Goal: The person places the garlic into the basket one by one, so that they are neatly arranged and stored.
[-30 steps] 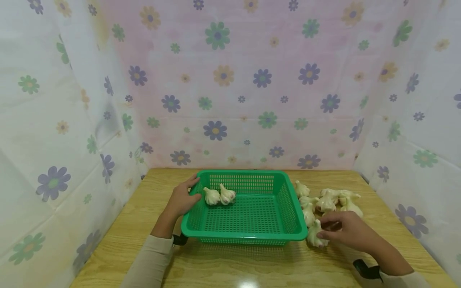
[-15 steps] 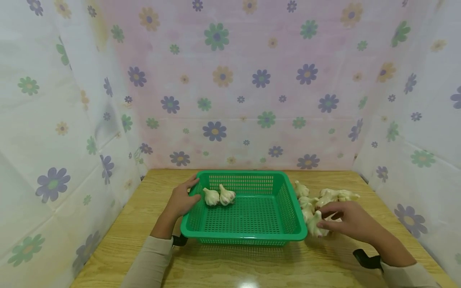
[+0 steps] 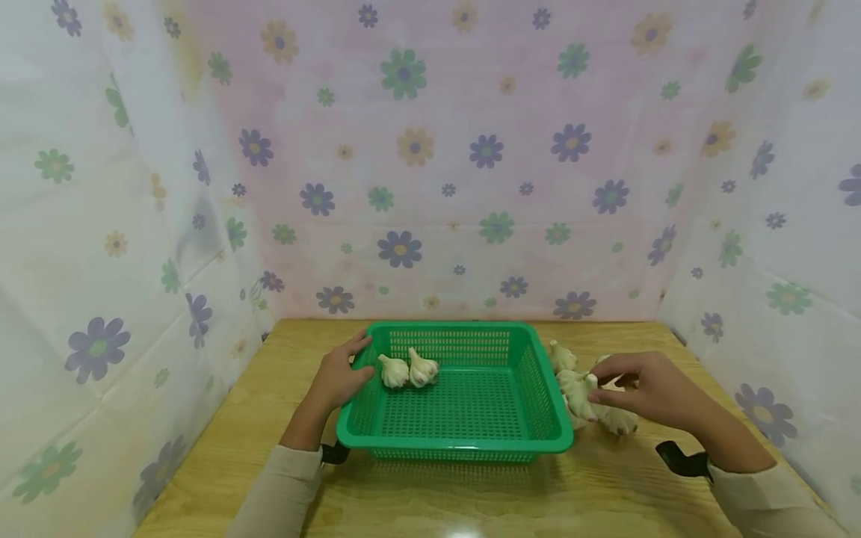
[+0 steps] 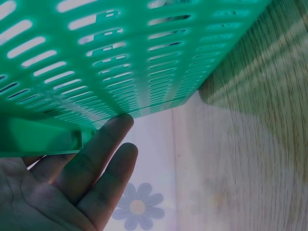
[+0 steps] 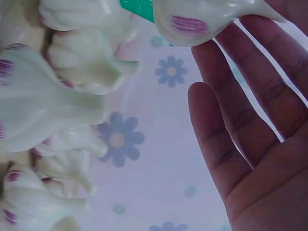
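Note:
A green plastic basket [image 3: 464, 446] with slotted walls stands on the wooden table; two garlic bulbs [image 3: 423, 369] lie in its left end. My left hand [image 3: 339, 379] holds the basket's left rim, thumb over the edge, and the left wrist view has its fingers [image 4: 91, 161] against the outer wall below the rim. Just right of the basket, my right hand [image 3: 655, 392] pinches a garlic bulb [image 3: 581, 402] by its stem, thumb and fingertips around it. The same bulb hangs above the spread lower fingers [image 5: 214, 130] in the right wrist view.
Several more garlic bulbs [image 3: 617, 420] are heaped right of the basket, partly hidden behind the right hand. They appear on the left of the right wrist view as pale bulbs [image 5: 43, 98] with purple marks. A flowered cloth [image 3: 457, 187] surrounds the table [image 3: 430, 497] at the back and sides.
My right hand has risen with the garlic bulb, away from the front of the heap and toward the back. The left hand and the basket have stayed put.

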Action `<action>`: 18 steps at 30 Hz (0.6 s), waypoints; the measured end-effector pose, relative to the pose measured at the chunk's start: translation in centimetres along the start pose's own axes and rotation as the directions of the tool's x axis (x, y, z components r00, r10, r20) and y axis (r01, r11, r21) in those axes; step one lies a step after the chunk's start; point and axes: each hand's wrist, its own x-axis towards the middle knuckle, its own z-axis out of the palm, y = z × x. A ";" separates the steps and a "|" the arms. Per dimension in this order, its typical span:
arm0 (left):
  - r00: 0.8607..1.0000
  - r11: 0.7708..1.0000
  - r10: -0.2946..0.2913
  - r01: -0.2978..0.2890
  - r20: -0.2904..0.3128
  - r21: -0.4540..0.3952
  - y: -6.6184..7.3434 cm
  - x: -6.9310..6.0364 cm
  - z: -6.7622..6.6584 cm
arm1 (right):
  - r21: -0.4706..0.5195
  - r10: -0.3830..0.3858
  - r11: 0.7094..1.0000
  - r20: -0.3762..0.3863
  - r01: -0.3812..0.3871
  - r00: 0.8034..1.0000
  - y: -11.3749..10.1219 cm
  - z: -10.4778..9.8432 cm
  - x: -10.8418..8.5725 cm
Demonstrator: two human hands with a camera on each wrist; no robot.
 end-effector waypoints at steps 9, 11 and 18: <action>1.000 1.000 0.000 0.000 0.004 -0.005 -0.3 -0.2 0.0 | -0.037 -0.014 0.999 0.015 0.014 1.000 -0.6 -0.7 2.0; 1.000 1.000 0.003 -0.003 0.003 -0.005 -0.3 -0.1 0.0 | -0.048 -0.019 0.999 0.016 0.019 1.000 -0.6 -0.9 2.3; 1.000 1.000 0.007 -0.007 0.000 -0.018 -0.1 0.1 0.0 | -0.056 -0.040 0.998 0.025 0.041 0.999 -1.1 -1.4 3.9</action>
